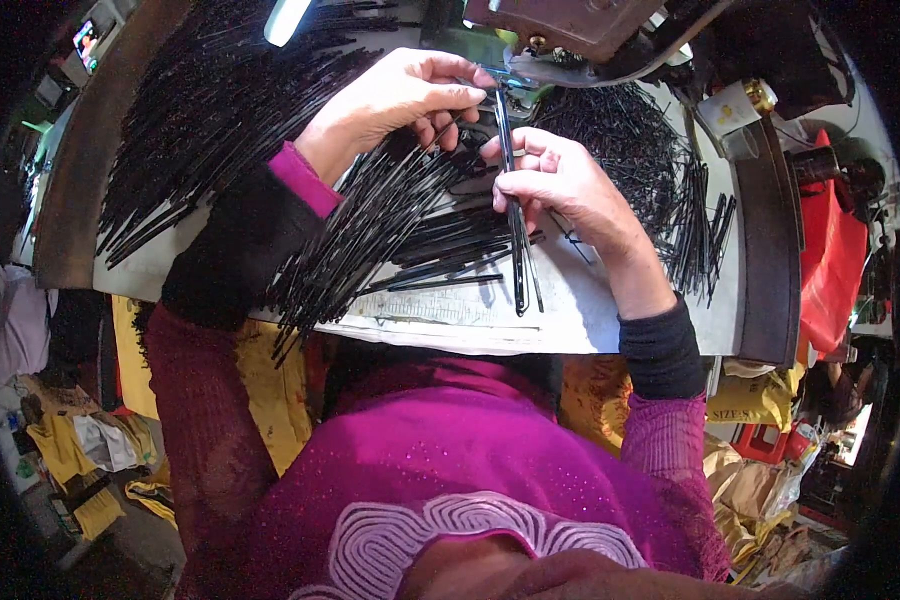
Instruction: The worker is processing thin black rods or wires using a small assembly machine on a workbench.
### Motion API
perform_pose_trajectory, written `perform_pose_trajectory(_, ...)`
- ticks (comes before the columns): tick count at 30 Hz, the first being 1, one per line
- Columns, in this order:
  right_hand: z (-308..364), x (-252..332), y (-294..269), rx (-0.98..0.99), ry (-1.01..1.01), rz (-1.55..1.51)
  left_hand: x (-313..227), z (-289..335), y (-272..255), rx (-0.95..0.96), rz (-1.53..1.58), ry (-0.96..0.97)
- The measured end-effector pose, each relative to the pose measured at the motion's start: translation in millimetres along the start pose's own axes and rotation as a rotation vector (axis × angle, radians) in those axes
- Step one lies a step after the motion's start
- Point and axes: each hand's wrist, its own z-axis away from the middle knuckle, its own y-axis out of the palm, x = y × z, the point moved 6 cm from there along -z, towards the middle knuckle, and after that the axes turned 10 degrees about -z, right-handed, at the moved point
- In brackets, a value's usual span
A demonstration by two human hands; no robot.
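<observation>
My left hand (395, 100) pinches the upper end of a long, narrow, glossy black strip (519, 265) between thumb and forefinger, close to the working end of a sewing machine (580, 28). Lower down, my right hand (575, 190) grips the same strip between thumb and fingers. The strip hangs almost upright toward the table's front edge, with a thinner black piece beside its lower end. Under my left wrist fans out a heap of similar black strips (350, 235). What lies right at the machine's needle is too small to make out.
More black strips (200, 110) pile up at the far left, and a tangled black heap (620, 130) lies at the right. The pale worktable (580, 325) has dark raised sides. A white-labelled spool or jar (735, 105) stands far right, near a red bag (830, 260).
</observation>
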Motion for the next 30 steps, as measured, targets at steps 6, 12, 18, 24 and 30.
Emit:
perform_pose_trajectory(6,0,5,0,0.006,-0.049,-0.044,-6,-2,1,-0.042,0.011,0.036)
perform_pose_trajectory(12,-3,6,-2,-0.026,-0.05,-0.069,-7,-7,1,-0.061,0.0,0.071)
perform_pose_trajectory(18,-4,3,-5,-0.027,-0.031,-0.097,2,-9,0,-0.126,0.07,-0.048)
perform_pose_trajectory(24,-6,-4,-7,-0.075,-0.049,-0.194,3,-6,-4,-0.125,-0.002,-0.124)
perform_pose_trajectory(30,-8,-3,-10,-0.155,-0.11,-0.268,0,-7,-1,-0.098,-0.09,-0.093)
